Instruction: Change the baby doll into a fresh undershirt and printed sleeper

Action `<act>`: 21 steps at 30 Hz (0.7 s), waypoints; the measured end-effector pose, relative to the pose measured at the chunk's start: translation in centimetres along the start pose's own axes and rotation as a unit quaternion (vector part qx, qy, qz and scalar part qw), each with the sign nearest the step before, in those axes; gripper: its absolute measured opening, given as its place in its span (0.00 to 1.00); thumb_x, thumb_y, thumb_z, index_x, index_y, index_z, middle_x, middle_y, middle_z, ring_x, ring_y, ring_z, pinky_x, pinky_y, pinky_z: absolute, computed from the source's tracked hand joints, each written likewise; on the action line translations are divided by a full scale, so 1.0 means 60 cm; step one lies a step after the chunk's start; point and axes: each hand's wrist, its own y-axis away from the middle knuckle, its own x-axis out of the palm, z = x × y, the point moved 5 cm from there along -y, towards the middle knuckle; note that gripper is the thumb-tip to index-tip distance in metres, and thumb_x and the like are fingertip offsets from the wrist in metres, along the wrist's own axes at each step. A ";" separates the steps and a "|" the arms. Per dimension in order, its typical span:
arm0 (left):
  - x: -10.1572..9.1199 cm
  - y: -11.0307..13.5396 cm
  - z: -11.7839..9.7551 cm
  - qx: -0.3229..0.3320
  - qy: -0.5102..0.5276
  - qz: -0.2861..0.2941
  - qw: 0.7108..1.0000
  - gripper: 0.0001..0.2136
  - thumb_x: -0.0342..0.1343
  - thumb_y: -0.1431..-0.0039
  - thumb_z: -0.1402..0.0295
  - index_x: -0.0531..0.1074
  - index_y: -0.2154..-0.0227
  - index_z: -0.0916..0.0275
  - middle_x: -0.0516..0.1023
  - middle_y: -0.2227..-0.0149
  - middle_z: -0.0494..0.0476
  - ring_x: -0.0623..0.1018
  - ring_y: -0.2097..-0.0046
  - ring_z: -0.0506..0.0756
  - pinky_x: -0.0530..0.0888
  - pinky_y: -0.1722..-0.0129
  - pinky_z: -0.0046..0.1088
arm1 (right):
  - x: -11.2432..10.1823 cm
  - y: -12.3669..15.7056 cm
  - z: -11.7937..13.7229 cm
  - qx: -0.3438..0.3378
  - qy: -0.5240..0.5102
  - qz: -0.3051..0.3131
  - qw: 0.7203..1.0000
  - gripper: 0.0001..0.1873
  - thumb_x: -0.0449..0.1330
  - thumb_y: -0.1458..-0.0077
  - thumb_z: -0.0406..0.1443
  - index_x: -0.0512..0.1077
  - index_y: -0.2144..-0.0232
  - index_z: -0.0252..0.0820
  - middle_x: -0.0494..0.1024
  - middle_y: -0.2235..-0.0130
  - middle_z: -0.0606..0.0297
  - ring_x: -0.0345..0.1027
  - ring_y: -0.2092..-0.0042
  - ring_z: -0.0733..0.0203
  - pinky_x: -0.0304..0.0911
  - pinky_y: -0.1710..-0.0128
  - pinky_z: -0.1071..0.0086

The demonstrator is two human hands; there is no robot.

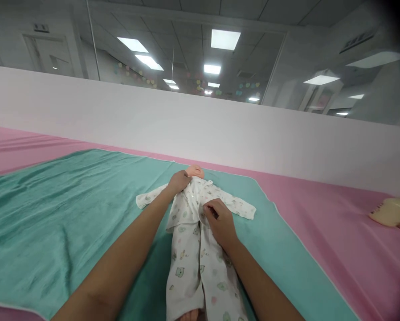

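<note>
A baby doll lies on its back on a teal blanket, its head toward the wall. It wears a white printed wrap top with the sleeves spread out to both sides, and matching trousers. My left hand is at the top's collar, beside the doll's neck, fingers curled on the cloth. Lower down, my right hand pinches the front edge of the top over the belly. A foot shows at the bottom of one trouser leg.
Pink sheeting surrounds the blanket. Behind it rises a low white wall with a glass panel above, full of ceiling-light reflections. At the far right edge, a pale yellow object lies on the pink, with part of another person's hand apparently beside it.
</note>
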 end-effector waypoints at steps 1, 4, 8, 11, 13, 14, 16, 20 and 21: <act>0.001 -0.004 0.000 0.002 -0.005 -0.003 1.000 0.08 0.51 0.49 0.64 0.69 0.70 0.64 0.76 0.63 0.63 0.73 0.59 0.59 0.64 0.64 0.29 | -0.002 -0.001 -0.003 0.003 -0.009 -0.013 1.000 0.08 0.49 0.43 0.35 0.67 0.70 0.43 0.68 0.66 0.64 0.61 0.68 0.63 0.57 0.68 0.69; -0.001 -0.007 -0.001 0.012 -0.005 -0.020 1.000 0.04 0.53 0.51 0.67 0.67 0.73 0.63 0.75 0.66 0.62 0.73 0.60 0.59 0.64 0.64 0.30 | -0.007 -0.001 -0.011 0.019 -0.024 -0.059 0.998 0.06 0.50 0.45 0.34 0.67 0.67 0.43 0.69 0.61 0.62 0.62 0.64 0.62 0.58 0.66 0.69; 0.002 0.001 -0.004 -0.025 0.277 -0.036 0.960 0.05 0.54 0.52 0.69 0.64 0.79 0.63 0.72 0.75 0.56 0.72 0.70 0.53 0.65 0.70 0.27 | -0.006 0.000 -0.010 0.021 -0.009 -0.063 0.998 0.07 0.50 0.45 0.35 0.68 0.69 0.43 0.70 0.63 0.62 0.61 0.58 0.59 0.57 0.58 0.66; 0.019 0.009 -0.013 -0.041 0.404 -0.002 0.914 0.08 0.52 0.50 0.67 0.63 0.80 0.64 0.70 0.79 0.54 0.70 0.76 0.49 0.65 0.74 0.25 | -0.008 -0.011 -0.021 0.070 -0.004 -0.046 0.996 0.10 0.49 0.44 0.40 0.68 0.71 0.43 0.72 0.67 0.64 0.63 0.64 0.60 0.57 0.63 0.68; 0.025 0.013 -0.018 -0.036 0.423 0.006 0.905 0.08 0.53 0.50 0.68 0.64 0.79 0.65 0.70 0.79 0.54 0.69 0.78 0.47 0.66 0.75 0.24 | -0.012 -0.032 -0.038 0.125 0.000 -0.051 0.991 0.14 0.48 0.44 0.44 0.68 0.71 0.43 0.72 0.69 0.65 0.63 0.67 0.61 0.56 0.67 0.69; 0.028 0.014 -0.018 -0.037 0.433 0.007 0.901 0.07 0.54 0.51 0.68 0.64 0.79 0.66 0.70 0.79 0.53 0.69 0.78 0.47 0.66 0.76 0.23 | -0.013 -0.047 -0.050 0.151 0.013 -0.051 0.987 0.16 0.48 0.45 0.46 0.67 0.73 0.43 0.73 0.71 0.65 0.63 0.69 0.61 0.55 0.69 0.70; 0.031 0.016 -0.019 -0.041 0.444 0.007 0.895 0.06 0.55 0.52 0.69 0.65 0.79 0.66 0.70 0.80 0.53 0.68 0.78 0.46 0.65 0.77 0.22 | -0.007 -0.085 -0.075 0.195 0.060 -0.033 0.978 0.20 0.47 0.46 0.48 0.65 0.79 0.42 0.71 0.76 0.63 0.62 0.72 0.60 0.52 0.72 0.70; 0.033 0.017 -0.018 -0.048 0.457 0.014 0.888 0.05 0.55 0.54 0.71 0.67 0.78 0.67 0.69 0.80 0.52 0.65 0.80 0.44 0.62 0.80 0.20 | 0.030 -0.163 -0.125 0.252 0.128 0.018 0.959 0.21 0.52 0.52 0.48 0.59 0.88 0.43 0.64 0.83 0.62 0.58 0.77 0.60 0.46 0.75 0.69; 0.033 0.017 -0.018 -0.049 0.460 0.018 0.886 0.05 0.55 0.54 0.71 0.67 0.79 0.68 0.69 0.80 0.52 0.64 0.80 0.44 0.61 0.81 0.20 | 0.039 -0.177 -0.132 0.254 0.130 0.014 0.958 0.19 0.53 0.54 0.45 0.58 0.88 0.43 0.63 0.83 0.63 0.57 0.77 0.61 0.46 0.76 0.69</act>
